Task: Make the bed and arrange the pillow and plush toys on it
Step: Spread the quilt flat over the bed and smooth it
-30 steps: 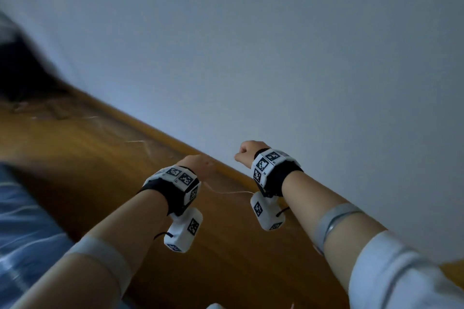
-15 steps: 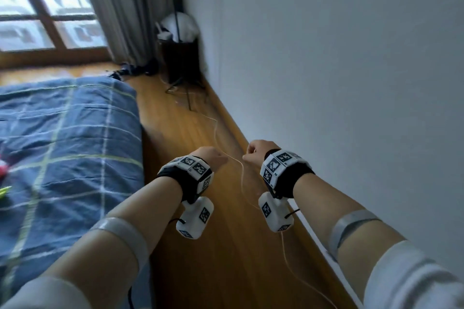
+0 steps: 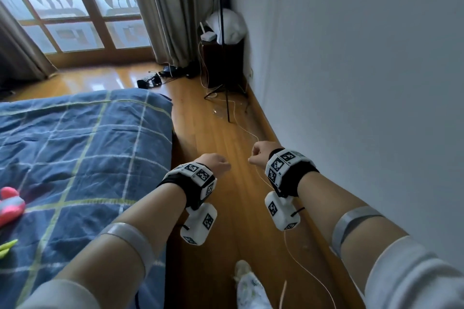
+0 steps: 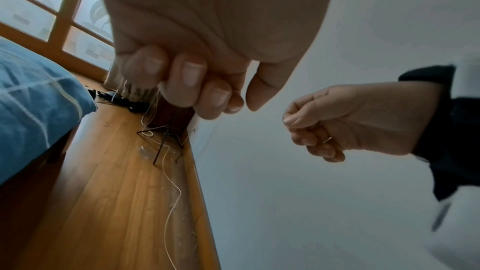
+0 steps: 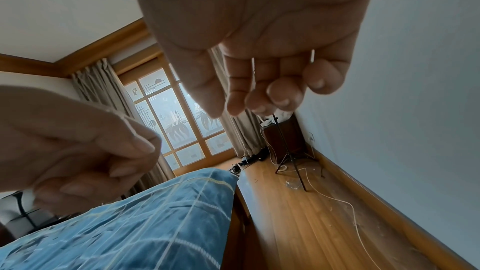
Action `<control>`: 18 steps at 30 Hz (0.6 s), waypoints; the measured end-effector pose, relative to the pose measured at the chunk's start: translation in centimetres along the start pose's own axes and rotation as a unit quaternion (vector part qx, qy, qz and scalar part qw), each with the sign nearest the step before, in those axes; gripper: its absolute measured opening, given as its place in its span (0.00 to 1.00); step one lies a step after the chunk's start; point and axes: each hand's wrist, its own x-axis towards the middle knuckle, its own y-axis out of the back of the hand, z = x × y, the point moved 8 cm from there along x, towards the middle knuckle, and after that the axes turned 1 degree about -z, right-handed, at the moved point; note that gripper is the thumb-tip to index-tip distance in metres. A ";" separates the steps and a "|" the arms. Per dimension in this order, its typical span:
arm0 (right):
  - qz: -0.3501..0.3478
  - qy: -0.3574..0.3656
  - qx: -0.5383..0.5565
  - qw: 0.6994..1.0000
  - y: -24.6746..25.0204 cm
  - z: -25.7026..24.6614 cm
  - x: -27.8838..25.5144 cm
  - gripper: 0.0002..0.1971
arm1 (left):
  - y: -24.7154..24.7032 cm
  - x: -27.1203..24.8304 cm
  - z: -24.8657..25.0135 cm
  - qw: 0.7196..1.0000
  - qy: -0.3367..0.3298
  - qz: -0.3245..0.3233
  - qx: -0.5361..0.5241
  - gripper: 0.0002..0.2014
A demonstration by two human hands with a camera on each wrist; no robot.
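1. We are noting the bed (image 3: 82,148) at 9 o'clock in the head view, its blue checked quilt (image 3: 62,170) already lying fairly flat. A pink plush toy (image 3: 10,206) is sitting on it at the left edge, cut off by the frame, with a yellow-green scrap (image 3: 6,246) below it that we cannot identify. No pillow is showing in any view.
2. We are holding both hands over the floor strip (image 3: 226,158) between the bed and the wall (image 3: 364,83), toward 12 o'clock. The left hand (image 3: 216,162) is curled shut; whether it is pinching the thin white cord (image 3: 253,137) we cannot tell. The right hand (image 3: 261,155) is pinching that cord between thumb and bent fingers.
3. Judgement: we are clearing the cord before returning to the bed. Doing it well means gathering slack gently, since it is trailing toward the tripod stand (image 3: 226,98) at 12 o'clock and could tug it.
4. The cord's far end is getting lost among clutter by the dark cabinet (image 3: 223,63).
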 end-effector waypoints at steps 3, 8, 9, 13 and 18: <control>-0.004 0.004 -0.014 1.000 4.7 -2.0 7.9 0.12 | 5.9 6.6 0.7 0.999 0.024 0.018 -0.016 0.12; 0.010 0.069 -0.034 0.997 10.2 -9.4 18.4 0.12 | 15.4 14.7 -1.2 0.990 0.062 0.075 -0.099 0.16; -0.002 0.083 -0.053 0.995 10.4 -11.1 20.5 0.12 | 17.0 16.1 -2.1 0.989 0.073 0.080 -0.099 0.16; -0.046 0.119 -0.115 0.985 10.4 -16.4 29.2 0.14 | 22.7 23.5 -5.2 0.989 0.085 0.087 -0.081 0.16; -0.079 0.125 -0.163 0.975 10.9 -21.5 40.8 0.16 | 29.5 34.1 -8.2 0.989 0.075 0.091 -0.085 0.15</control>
